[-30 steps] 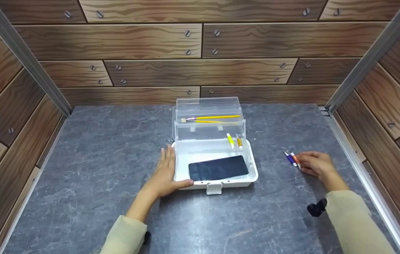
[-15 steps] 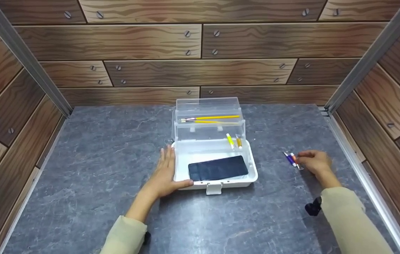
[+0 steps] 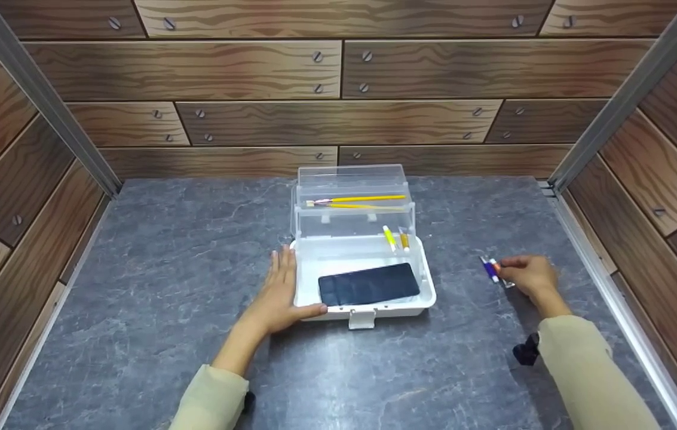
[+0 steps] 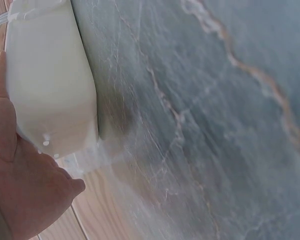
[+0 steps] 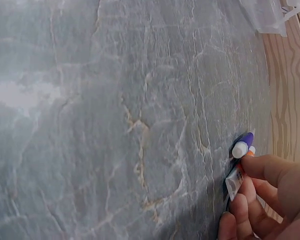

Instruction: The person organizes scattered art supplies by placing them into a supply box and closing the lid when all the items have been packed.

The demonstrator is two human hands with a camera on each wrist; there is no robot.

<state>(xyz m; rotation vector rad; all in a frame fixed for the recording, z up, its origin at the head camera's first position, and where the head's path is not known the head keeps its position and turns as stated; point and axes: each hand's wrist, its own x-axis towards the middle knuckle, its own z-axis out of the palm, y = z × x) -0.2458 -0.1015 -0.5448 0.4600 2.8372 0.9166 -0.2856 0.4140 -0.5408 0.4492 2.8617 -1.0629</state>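
Note:
My left hand [image 3: 275,301] rests with straight fingers along the left side of a white plastic box [image 3: 429,280], its thumb on the front rim. In the left wrist view the hand [image 4: 27,185] lies against the box's outer wall [image 4: 52,75]. To the right of the box, my right hand [image 3: 530,278] pinches a small orange paint tube [image 3: 496,264] between thumb and fingers. Its flat crimped end [image 5: 233,186] sticks out below the thumb in the right wrist view. A purple paint tube [image 3: 489,270] with a white cap lies right beside it on the table.
Inside the box lies a black smartphone [image 3: 369,284]. Yellow [image 3: 389,236] and ochre [image 3: 405,240] tubes sit at its back right. Two yellow paintbrushes [image 3: 368,198] lie in the raised clear tray [image 3: 353,224]. A front latch [image 3: 362,319] hangs down. Wood-patterned walls [image 3: 338,122] enclose the grey table [image 3: 183,251].
My right hand has shifted slightly left, its fingers now further over the orange tube. The purple tube has turned or slid a little. My left hand and the box stay put.

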